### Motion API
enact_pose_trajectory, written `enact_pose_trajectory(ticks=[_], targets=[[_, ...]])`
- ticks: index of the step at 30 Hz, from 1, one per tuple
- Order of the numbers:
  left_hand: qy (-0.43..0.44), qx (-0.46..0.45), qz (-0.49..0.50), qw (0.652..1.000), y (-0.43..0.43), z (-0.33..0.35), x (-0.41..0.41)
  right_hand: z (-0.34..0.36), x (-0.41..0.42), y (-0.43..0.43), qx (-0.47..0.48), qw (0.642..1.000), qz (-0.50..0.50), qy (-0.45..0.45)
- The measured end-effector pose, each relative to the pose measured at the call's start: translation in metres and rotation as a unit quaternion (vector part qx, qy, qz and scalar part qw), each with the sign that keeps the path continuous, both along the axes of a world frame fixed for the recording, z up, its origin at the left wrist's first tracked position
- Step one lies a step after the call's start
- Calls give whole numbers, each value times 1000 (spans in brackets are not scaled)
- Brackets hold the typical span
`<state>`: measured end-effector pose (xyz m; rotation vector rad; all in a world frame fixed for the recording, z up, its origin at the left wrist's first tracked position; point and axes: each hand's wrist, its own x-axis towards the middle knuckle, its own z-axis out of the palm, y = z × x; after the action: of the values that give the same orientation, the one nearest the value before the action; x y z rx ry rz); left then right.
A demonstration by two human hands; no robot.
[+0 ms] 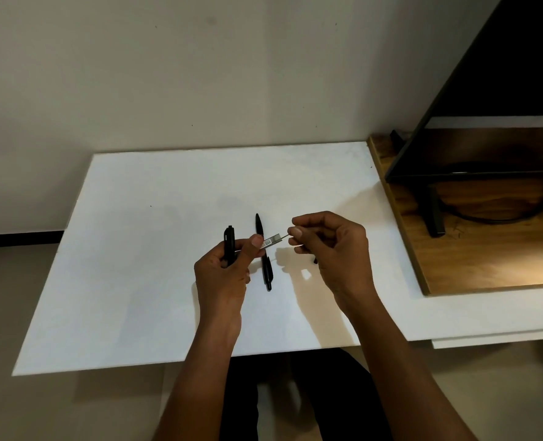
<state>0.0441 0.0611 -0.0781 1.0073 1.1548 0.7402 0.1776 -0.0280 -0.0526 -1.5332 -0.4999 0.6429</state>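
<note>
Toward nine o'clock of mid-counter, my left grip is raised above the white counter. Its fingers curl round a black pen barrel, held roughly upright, and the thumb is pressed on one end of the refill. The refill spans the gap between my hands, clear of the counter. Below it a second black pen lies flat, running twelve to six. At three o'clock, my right grip pinches the refill's thin end. Far right: a dark monitor on a wooden board.
</note>
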Motion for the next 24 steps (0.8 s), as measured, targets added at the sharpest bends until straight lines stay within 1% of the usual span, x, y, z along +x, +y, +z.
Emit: enact_pose_trajectory(ticks=[6,9,12,14,20,22,24], targets=[[-14,-65,13,998,1,1,-3,1,-1,1,2,1000,-14,-20],[-9,-80,19,997,1,2,-3,2,0,0,10,999,-35,-27],[-11,-89,18,996,0,2,-3,2,-1,1,4,999,-36,-40],[-14,-98,13,995,-1,3,-3,2,0,0,10,999,-40,-32],[-49,-141,5,989,0,5,-4,4,25,-14,44,988,-125,84],[-56,-148,1,987,1,5,-5,4,34,-21,58,978,-135,146],[-58,-146,-11,988,1,5,-5,4,40,-26,47,974,-124,186]])
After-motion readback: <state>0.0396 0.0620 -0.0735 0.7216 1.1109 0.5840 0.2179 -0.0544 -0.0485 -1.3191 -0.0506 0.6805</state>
